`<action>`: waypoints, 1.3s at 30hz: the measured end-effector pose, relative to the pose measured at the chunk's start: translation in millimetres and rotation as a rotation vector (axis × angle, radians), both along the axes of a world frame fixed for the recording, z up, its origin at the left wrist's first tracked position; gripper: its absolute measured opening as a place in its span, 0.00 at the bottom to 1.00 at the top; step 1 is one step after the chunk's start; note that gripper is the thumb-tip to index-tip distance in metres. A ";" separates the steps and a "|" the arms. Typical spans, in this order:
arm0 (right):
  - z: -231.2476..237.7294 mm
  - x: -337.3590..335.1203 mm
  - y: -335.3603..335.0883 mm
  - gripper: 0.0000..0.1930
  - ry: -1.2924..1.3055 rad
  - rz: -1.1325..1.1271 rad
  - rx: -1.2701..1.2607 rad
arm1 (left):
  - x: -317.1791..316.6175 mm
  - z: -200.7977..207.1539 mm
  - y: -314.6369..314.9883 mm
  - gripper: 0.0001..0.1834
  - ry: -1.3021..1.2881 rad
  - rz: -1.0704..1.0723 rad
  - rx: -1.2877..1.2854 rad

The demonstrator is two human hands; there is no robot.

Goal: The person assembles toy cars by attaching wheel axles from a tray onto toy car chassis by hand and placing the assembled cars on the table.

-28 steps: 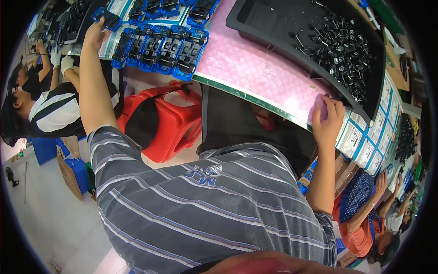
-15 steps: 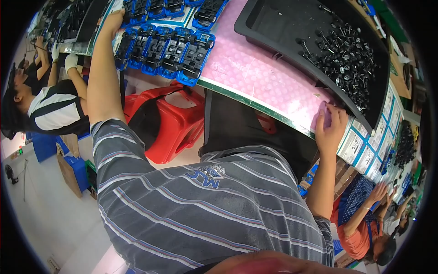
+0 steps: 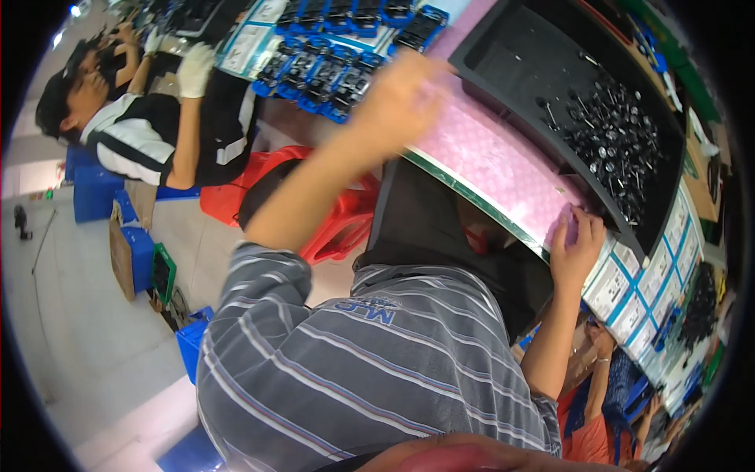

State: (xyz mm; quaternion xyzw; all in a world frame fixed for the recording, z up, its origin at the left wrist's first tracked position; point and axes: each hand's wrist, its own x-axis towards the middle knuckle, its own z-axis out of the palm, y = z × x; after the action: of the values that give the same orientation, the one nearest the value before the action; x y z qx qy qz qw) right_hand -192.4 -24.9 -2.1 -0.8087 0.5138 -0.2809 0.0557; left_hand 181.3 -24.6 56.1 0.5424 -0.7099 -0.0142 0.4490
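Because the left hand (image 3: 399, 106) blurs, grip unclear; right hand (image 3: 578, 250), fingers parted, on dimpled pink sheet (image 3: 489, 151)

Toy cars (image 3: 351, 85) blue with black undersides, tray (image 3: 503, 63) black, wheel pins (image 3: 621, 145) black/silver, bench mat (image 3: 491, 141) pink with faint repeating pattern, stool (image 3: 224, 193) red, shirt (image 3: 409, 362) grey with whitish stripes, sheets (image 3: 629, 321) white, blue-bordered.

Over on the left, a co-worker (image 3: 138, 149) in a black-and-white shirt (image 3: 130, 141), just beyond a glossy red plastic stool (image 3: 336, 228)! And there, by the pale grey floor (image 3: 86, 338), a blue plastic bin (image 3: 141, 259) beside a green plastic crate (image 3: 163, 273).
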 end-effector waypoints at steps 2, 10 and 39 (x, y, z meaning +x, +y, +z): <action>-1.8 1.9 0.0 0.12 -0.028 0.018 -0.013 | -57.8 -13.2 15.9 0.15 0.206 -0.131 0.268; -8.2 -4.4 2.8 0.09 -0.206 0.074 -0.084 | -124.0 -62.9 11.7 0.12 0.061 -0.115 0.246; 126.1 -49.3 -72.9 0.26 -0.422 -0.309 0.148 | -126.8 -63.5 16.3 0.06 0.065 -0.170 0.218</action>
State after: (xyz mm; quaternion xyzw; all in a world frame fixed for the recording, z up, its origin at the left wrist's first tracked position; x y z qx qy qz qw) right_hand -241.7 -97.9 124.0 -0.6380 0.6273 -0.4101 0.1768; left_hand 54.6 -8.4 -7.4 0.5252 -0.7327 -0.1467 0.4072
